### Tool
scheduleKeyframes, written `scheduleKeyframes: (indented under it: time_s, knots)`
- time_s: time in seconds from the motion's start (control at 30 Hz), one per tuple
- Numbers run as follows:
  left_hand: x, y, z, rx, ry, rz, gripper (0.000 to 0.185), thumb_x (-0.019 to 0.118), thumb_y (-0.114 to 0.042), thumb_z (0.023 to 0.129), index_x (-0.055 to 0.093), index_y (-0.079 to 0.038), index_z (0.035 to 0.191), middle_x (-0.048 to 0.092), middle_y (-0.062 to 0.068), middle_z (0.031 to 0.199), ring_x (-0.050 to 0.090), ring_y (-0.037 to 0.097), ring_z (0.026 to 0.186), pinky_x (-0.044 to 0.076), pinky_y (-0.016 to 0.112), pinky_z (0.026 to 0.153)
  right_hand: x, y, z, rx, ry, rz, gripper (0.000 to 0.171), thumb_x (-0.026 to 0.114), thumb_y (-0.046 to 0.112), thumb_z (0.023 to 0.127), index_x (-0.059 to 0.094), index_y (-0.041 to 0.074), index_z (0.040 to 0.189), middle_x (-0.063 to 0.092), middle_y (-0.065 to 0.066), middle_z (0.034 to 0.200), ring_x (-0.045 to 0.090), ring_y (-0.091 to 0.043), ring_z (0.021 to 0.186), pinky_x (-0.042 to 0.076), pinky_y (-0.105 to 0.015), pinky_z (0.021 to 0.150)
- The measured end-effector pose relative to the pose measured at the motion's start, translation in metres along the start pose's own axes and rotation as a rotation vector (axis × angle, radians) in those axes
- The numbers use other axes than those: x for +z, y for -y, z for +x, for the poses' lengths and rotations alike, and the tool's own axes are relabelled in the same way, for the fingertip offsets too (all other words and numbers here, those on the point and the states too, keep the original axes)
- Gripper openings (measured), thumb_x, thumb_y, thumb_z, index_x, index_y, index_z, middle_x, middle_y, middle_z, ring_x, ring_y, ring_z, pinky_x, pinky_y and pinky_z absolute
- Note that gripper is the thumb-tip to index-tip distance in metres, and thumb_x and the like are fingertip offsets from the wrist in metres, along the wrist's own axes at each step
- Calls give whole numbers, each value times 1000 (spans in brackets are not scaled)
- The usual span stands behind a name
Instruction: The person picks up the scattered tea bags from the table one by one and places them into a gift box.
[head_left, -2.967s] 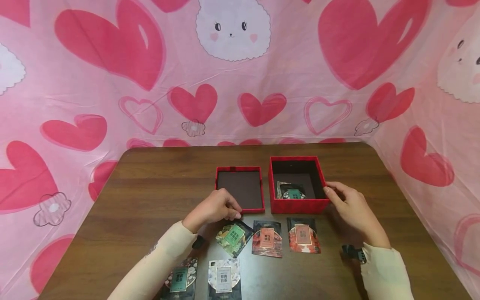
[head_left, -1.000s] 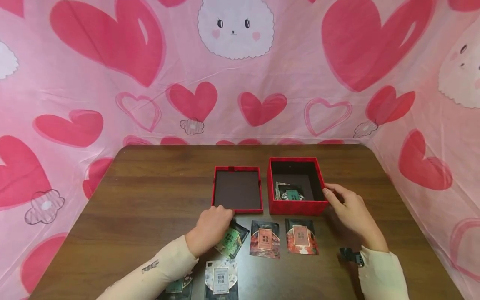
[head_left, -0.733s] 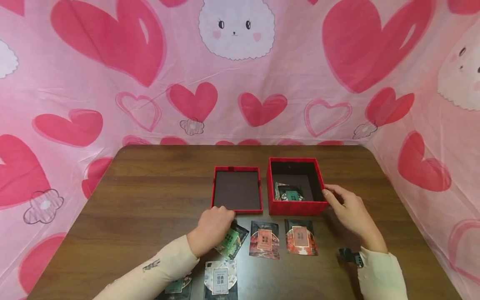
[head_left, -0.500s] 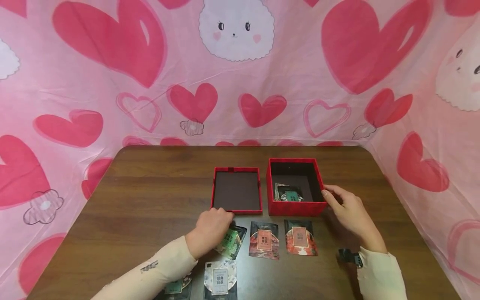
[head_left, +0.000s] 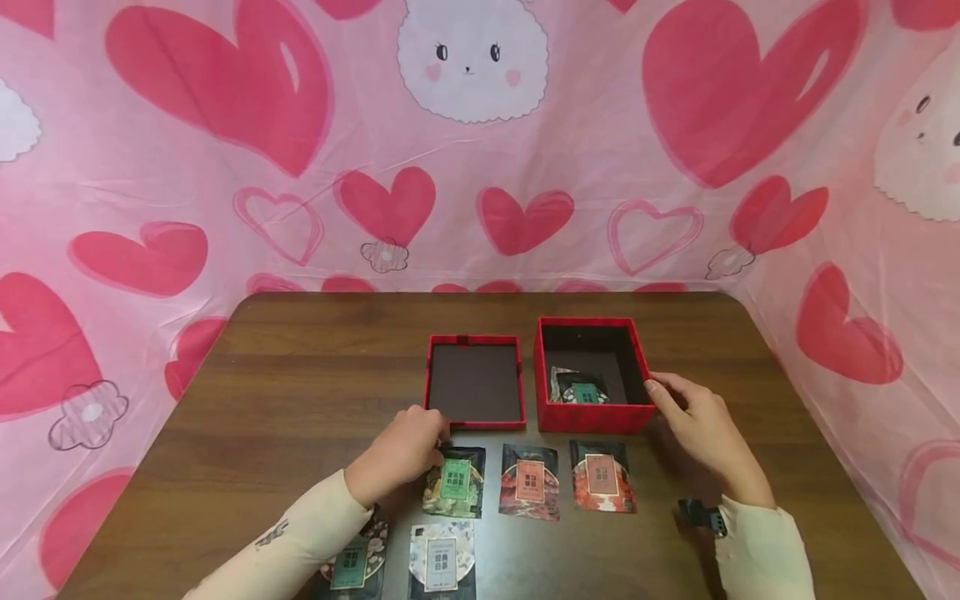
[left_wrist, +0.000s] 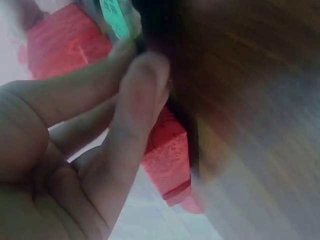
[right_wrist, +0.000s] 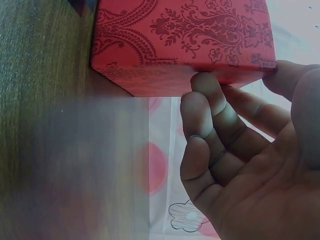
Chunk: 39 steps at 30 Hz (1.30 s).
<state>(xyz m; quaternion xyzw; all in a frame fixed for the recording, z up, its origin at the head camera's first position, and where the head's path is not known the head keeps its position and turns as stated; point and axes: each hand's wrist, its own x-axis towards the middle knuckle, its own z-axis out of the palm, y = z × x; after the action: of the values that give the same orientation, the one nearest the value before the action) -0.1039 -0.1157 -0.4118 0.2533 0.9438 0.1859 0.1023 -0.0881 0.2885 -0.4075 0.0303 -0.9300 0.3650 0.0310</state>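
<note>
My left hand [head_left: 401, 446] is at the upper left edge of a green-labelled sachet [head_left: 454, 483], which lies nearly straight on the table. In the left wrist view, thumb and forefinger come together at the edge of that sachet [left_wrist: 115, 20], pinching it. My right hand [head_left: 701, 425] holds the right side of an open red box [head_left: 596, 417]. The right wrist view shows its thumb at the rim and its curled fingers against the patterned wall of the box [right_wrist: 185, 35]. Two red-labelled sachets [head_left: 529, 482] [head_left: 603, 477] lie in a row right of the green one.
Left of the box lies its red-rimmed lid [head_left: 476, 383], dark inside up. Several sachets [head_left: 585, 392] sit in the box. Nearer the front edge are a white sachet [head_left: 442, 560] and a dark floral sachet [head_left: 351, 567], partly behind my left sleeve. A pink heart-patterned cloth [head_left: 450, 150] hangs behind the wooden table [head_left: 322, 392].
The green-labelled sachet has turned from slanted to nearly straight, in line with the red-labelled ones. My left hand has shifted left, uncovering more of it. The right hand stays on the box.
</note>
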Motion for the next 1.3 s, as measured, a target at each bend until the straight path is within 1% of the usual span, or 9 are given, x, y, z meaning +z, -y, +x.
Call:
scheduleKeyframes:
  time_s: [0.07,0.17,0.3,0.43,0.63,0.77,0.9,1.07,1.3]
  knots:
    - [-2,2,0,29,-1,-27,17,90,-3,70,75,-9,76,68,0,72,61,17,65,52,35,59,0,0,0,5,5,4,47,53,37,106,59,1,136,66,-23,122,67,-34,95,51,-60,88]
    - [-6,5,0,47,23,-85,17,91,-6,69,75,-11,72,65,-6,65,58,12,59,50,32,56,-1,-1,0,10,12,5,50,51,39,106,59,0,136,65,-25,123,68,-34,93,51,-61,89]
    - [-12,6,-1,20,61,-179,19,88,-2,72,72,-12,71,60,-10,60,55,7,53,48,29,54,-1,-1,-1,8,12,1,47,52,36,106,59,-1,135,65,-25,123,68,-35,94,51,-61,89]
    - [-18,4,-2,-5,131,-302,20,80,8,76,70,-9,74,62,-6,62,59,9,53,51,29,52,0,-2,-1,1,3,-6,45,53,33,106,60,-1,134,66,-25,122,67,-36,97,50,-62,89]
    - [-22,9,1,-71,258,-590,18,71,19,80,68,1,84,63,8,70,67,20,56,58,36,54,0,-2,-1,4,-1,1,45,53,34,106,61,-1,133,66,-24,121,67,-37,98,50,-62,89]
    - [-24,15,5,-104,291,-717,15,72,17,82,68,4,87,67,12,71,69,24,58,59,41,57,0,-2,-1,7,4,6,45,53,34,106,61,-1,133,66,-24,121,66,-38,100,49,-62,90]
    - [-27,18,9,-150,294,-813,12,71,18,82,68,7,88,70,16,72,70,26,60,60,42,59,0,-2,-1,3,-3,-1,43,54,33,105,63,-1,131,67,-24,121,65,-39,102,48,-63,92]
    - [-29,18,14,-173,278,-881,10,72,17,82,69,11,89,71,19,75,71,26,61,60,40,59,-1,-1,0,15,12,1,44,54,34,105,62,0,132,66,-24,122,65,-39,104,48,-63,92]
    - [-33,18,20,-155,284,-885,8,68,15,87,71,11,92,72,19,78,71,25,61,60,41,61,-1,0,1,29,23,8,47,53,36,106,62,-1,133,64,-24,126,63,-42,110,47,-64,93]
